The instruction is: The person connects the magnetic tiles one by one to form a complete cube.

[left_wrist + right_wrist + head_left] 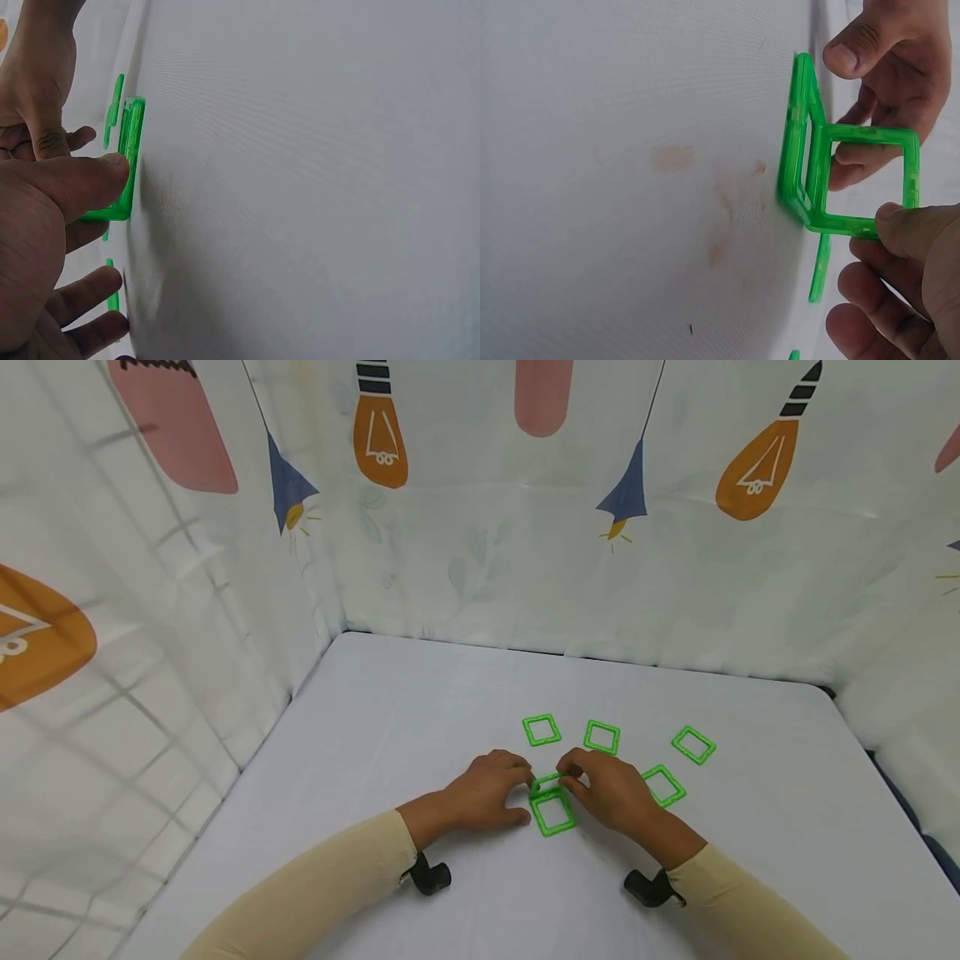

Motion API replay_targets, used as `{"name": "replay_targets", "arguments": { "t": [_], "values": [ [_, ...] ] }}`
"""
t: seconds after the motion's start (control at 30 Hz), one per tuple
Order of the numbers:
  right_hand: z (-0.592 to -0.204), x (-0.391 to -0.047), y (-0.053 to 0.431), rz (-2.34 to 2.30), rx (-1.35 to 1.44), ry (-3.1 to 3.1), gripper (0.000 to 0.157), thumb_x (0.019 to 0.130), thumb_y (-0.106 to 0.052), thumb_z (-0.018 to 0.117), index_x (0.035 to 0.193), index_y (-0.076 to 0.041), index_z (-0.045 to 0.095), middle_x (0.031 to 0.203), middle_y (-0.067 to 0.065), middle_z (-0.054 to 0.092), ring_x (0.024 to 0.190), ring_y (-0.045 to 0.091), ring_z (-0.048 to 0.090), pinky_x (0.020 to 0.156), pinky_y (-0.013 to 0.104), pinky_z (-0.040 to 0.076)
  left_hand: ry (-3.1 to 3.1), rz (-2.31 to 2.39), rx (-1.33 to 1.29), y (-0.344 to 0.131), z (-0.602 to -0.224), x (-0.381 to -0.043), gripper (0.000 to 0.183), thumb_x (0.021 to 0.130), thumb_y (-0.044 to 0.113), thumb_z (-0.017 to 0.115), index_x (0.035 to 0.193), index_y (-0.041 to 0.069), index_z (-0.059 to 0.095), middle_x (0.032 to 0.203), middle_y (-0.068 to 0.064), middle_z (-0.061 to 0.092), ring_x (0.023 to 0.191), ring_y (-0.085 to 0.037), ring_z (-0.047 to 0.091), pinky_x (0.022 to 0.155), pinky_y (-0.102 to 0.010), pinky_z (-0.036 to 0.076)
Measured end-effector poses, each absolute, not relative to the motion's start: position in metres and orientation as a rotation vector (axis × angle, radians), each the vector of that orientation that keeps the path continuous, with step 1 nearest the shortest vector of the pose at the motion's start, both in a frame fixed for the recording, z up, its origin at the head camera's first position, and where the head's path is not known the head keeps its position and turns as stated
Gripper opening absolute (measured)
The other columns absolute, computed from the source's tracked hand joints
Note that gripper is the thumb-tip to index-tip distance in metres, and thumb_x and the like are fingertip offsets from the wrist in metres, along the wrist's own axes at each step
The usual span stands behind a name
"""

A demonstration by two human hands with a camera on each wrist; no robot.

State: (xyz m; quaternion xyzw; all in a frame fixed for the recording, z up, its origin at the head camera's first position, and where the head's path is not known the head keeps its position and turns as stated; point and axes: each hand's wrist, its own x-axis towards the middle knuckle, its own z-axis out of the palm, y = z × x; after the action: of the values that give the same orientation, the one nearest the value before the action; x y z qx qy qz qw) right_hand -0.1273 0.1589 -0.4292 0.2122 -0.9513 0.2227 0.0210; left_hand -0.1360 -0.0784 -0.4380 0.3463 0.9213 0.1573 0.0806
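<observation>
Table (420, 702) is seen in the head view, with the flat frame (560, 830) laid between the hands and the raised frame (546, 779) stood edge to edge along its 12 o'clock side. The raised frame is pinched by the right hand (611, 789); the relaxed left hand (486, 793) is placed at its 9 o'clock end. Loose frames (537, 718) are spread from 12 to 3 o'clock of the flat frame, so travel is better kept toward 9, where wide room is offered before the table's edge

In the left wrist view, green bars are overlapped by the left hand's thumb; contact cannot be told

In the right wrist view, that thumb is shown apart from both frames, while the raised frame's outer corner is gripped. Light, stiff, rather slick plastic is suggested; bars are best pinched gently near corners
</observation>
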Motion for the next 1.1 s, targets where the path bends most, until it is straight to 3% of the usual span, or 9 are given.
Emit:
{"name": "replay_targets", "arguments": {
  "t": [0.33,1.1],
  "values": [
    [-0.4301,-0.1279,0.155,0.705,0.693,-2.955,0.019,0.092,-0.018,0.08,0.108,-0.023,0.072,0.097,-0.013,0.071,0.09,0.009,0.067,0.07,0.03,0.053,2.714,0.549,1.093,-0.077,-0.4399,-0.1352,0.027,0.091,0.034,0.079,0.115,0.024,0.074,0.139,0.0,0.058,0.137,-0.025,0.045,0.109,-0.049,0.038],
    [-0.4313,-0.1266,0.1511,0.682,0.732,-2.968,0.024,0.091,-0.018,0.08,0.112,-0.024,0.071,0.104,-0.011,0.071,0.096,0.012,0.068,0.073,0.031,0.055,2.744,0.566,1.072,-0.0747,-0.4438,-0.1394,0.021,0.085,0.036,0.086,0.104,0.028,0.083,0.13,0.007,0.063,0.13,-0.021,0.049,0.106,-0.049,0.039]
  ]
}}
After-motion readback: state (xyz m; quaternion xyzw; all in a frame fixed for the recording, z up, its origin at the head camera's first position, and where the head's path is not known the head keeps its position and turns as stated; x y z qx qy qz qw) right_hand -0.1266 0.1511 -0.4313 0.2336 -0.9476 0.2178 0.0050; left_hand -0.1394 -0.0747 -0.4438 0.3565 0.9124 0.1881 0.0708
